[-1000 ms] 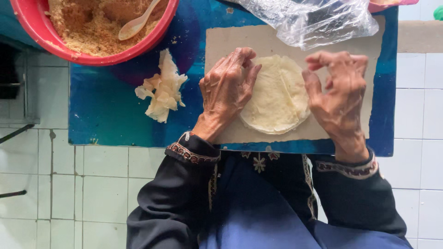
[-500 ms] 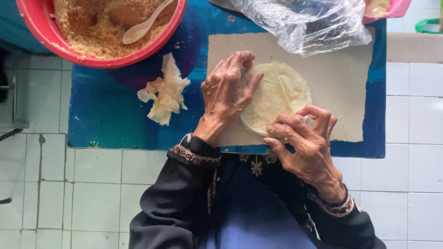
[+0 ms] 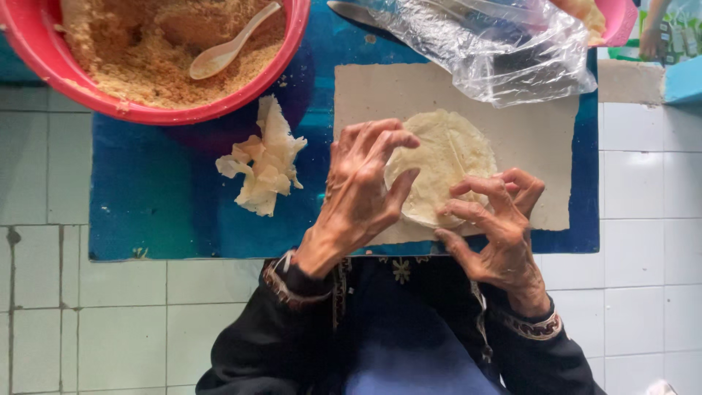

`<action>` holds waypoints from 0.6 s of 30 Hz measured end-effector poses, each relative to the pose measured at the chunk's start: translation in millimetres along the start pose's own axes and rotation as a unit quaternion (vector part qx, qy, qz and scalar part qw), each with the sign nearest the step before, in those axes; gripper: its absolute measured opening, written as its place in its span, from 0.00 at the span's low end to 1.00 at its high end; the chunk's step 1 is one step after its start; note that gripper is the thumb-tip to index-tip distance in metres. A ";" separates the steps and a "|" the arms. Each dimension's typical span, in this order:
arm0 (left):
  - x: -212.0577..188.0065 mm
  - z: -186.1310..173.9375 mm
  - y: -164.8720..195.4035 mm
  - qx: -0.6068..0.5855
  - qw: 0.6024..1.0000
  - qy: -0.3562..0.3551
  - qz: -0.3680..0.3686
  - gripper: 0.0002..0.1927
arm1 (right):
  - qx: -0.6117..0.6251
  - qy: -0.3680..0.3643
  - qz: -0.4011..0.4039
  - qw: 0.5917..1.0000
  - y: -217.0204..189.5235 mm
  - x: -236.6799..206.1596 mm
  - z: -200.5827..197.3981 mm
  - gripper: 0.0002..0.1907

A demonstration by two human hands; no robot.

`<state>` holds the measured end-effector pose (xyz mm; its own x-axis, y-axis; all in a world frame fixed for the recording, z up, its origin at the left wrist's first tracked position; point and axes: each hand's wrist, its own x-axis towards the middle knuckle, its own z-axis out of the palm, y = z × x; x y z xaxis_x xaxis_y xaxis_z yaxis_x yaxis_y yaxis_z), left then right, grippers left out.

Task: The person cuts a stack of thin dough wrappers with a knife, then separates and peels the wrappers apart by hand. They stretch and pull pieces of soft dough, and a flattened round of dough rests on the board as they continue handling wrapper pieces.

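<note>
Blue low table (image 3: 161,212) carries a pale rectangular board (image 3: 541,161), with a red basin of crumbly brown filling (image 3: 131,66) and spoon (image 3: 230,47) at its far left corner, crumpled plastic (image 3: 504,51) at the far edge and a heap of torn wrapper scraps (image 3: 263,164) between. Centred on the board lies the thin round wrapper (image 3: 450,153), judged light, limp and easily torn, best lifted at its near rim. Left hand (image 3: 362,194) rests spread-fingered on its left edge; right hand (image 3: 493,219) curls its fingertips onto the near edge, not visibly pinching.

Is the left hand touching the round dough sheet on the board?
Touching. The head view shows the left hand with its fingertips resting on the left edge of the round dough sheet, no gap visible between them.
</note>
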<state>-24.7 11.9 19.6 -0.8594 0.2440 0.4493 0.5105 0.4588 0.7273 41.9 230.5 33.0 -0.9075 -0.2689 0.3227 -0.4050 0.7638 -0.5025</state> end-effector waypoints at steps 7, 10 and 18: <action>-32.9 -21.6 2.0 0.064 0.995 -0.063 0.046 0.19 | -0.040 0.004 0.012 0.999 -1.4 -1.7 4.8 0.12; -33.8 -21.5 2.4 0.073 0.992 -0.084 0.061 0.22 | -0.056 0.006 -0.005 0.998 3.0 -3.7 6.4 0.09; -35.5 -19.1 0.7 0.097 0.984 -0.105 0.105 0.18 | -0.098 -0.002 0.004 0.995 9.8 -14.7 7.9 0.04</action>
<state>6.7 -12.8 14.1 -0.7327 0.5122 0.4481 0.6802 0.5283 0.5082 50.4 237.3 17.1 -0.9111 -0.2644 0.3162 -0.3686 0.8660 -0.3379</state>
